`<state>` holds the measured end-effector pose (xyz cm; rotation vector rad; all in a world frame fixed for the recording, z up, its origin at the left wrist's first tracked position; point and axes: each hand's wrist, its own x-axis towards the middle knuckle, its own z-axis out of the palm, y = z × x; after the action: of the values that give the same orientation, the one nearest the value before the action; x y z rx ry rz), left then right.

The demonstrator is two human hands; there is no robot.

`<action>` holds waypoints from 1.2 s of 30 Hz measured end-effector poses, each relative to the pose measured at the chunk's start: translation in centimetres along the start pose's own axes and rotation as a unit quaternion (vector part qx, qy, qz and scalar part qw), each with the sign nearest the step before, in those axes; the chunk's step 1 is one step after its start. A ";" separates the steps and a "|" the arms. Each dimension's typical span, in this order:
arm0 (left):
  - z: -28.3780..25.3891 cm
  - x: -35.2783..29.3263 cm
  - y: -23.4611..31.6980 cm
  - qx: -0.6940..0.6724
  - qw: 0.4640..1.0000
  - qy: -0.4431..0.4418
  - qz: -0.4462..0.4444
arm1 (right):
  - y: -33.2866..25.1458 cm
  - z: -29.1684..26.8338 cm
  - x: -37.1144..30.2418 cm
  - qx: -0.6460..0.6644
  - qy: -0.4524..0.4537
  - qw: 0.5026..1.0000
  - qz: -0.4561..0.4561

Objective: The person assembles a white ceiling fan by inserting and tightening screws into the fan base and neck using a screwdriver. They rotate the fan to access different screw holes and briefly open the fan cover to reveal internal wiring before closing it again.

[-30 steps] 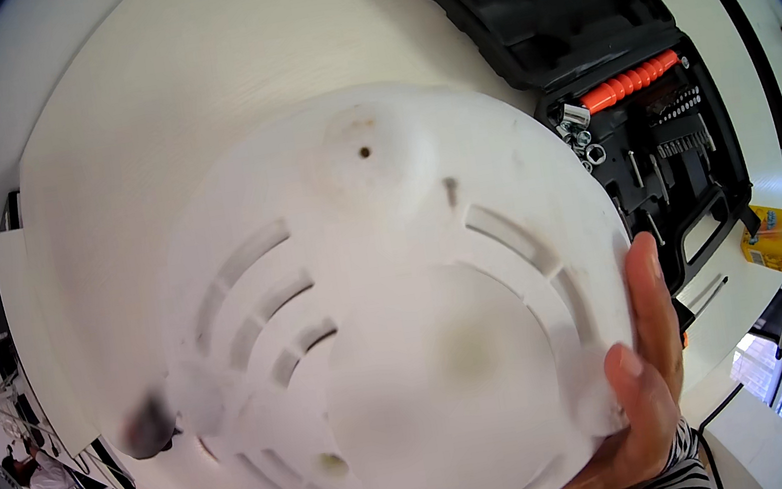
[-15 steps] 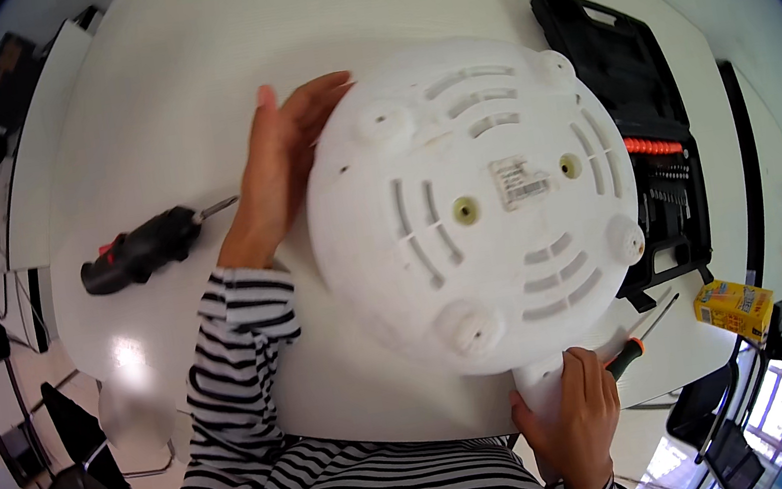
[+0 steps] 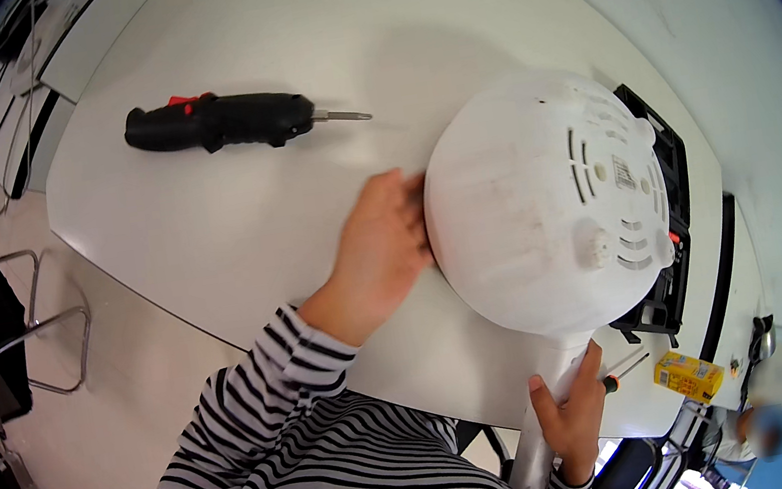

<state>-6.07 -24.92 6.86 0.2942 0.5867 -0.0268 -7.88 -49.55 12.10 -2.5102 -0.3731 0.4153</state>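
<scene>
A white, bowl-shaped appliance [image 3: 524, 184] with a long handle [image 3: 556, 367] is tilted on its side above the table. Its underside, with vent slots, small round feet, recessed screw holes and a label, faces right. My left hand [image 3: 377, 252] is against its left rim, with the fingertips partly hidden behind the edge. My right hand [image 3: 576, 414] is wrapped round the handle near the table's front edge. On the table to the far left lies a black power screwdriver [image 3: 231, 120] with a red switch, its bit pointing right.
Partly behind the appliance lies an open black tool case [image 3: 672, 162]. A hand screwdriver [image 3: 623, 374] with a black and orange handle and a yellow box [image 3: 689, 376] lie at the right front of the white table [image 3: 257, 22]. A black chair [image 3: 5, 333] stands at left.
The appliance has tipped so its underside turns right and its side wall shows. My left hand has moved down its rim; my right hand keeps the handle. The view has shifted too.
</scene>
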 end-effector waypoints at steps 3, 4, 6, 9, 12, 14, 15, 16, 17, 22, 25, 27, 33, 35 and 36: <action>-0.7 1.8 -1.8 -0.013 0.998 -0.057 -0.009 | 0.0 0.1 -0.1 0.015 0.012 1.000 -0.008; -0.3 1.8 -2.1 -0.029 0.998 -0.053 -0.012 | -0.4 0.1 -0.2 0.019 0.013 1.000 0.000; 0.2 1.5 -2.5 -0.060 0.997 -0.047 -0.019 | -1.0 0.0 -0.1 0.020 0.008 1.000 0.011; 0.3 0.9 -3.0 -0.029 0.999 -0.033 -0.015 | -1.7 -0.3 0.2 0.007 -0.002 1.000 0.018; 0.1 1.1 -3.1 -0.028 0.998 -0.045 -0.017 | -1.9 -0.4 0.4 -0.011 -0.001 1.000 0.022; 0.3 1.0 -3.2 -0.020 0.999 -0.048 -0.014 | -1.9 -0.4 0.4 -0.017 0.004 0.999 0.027; 0.3 1.0 -3.2 -0.017 0.999 -0.049 -0.013 | -1.9 -0.4 0.5 -0.018 0.003 1.000 0.025; 0.3 1.0 -3.1 -0.018 0.998 -0.054 -0.010 | -1.9 -0.5 0.6 -0.018 0.003 1.000 0.025; 0.2 1.0 -3.1 -0.020 0.998 -0.059 -0.008 | -1.9 -0.5 0.7 -0.019 0.004 1.000 0.024; -0.1 1.4 -3.5 0.003 0.999 -0.035 -0.024 | -0.3 -0.3 1.5 -0.015 0.029 0.999 -0.042; 0.2 0.9 -3.9 0.015 0.998 -0.021 -0.055 | -0.6 -0.3 1.5 -0.001 0.025 0.999 -0.040; 0.5 -0.1 -3.6 -0.011 0.999 -0.018 -0.039 | -0.8 -0.4 1.6 -0.010 0.022 0.999 -0.034; -4.2 -4.1 -1.5 -0.092 0.980 -0.176 -0.006 | 0.1 1.0 1.2 -0.058 0.061 0.993 -0.079; -4.1 -6.4 -0.7 -0.083 0.979 -0.182 0.045 | 0.4 1.2 1.2 -0.030 0.078 0.993 -0.088; -4.0 -7.3 -0.5 -0.080 0.977 -0.188 0.068 | 0.3 1.4 1.0 -0.024 0.075 0.994 -0.072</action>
<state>-14.43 -24.73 7.55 0.1655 0.1903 0.0957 -7.43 -48.74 10.59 -2.5220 -0.5066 0.1612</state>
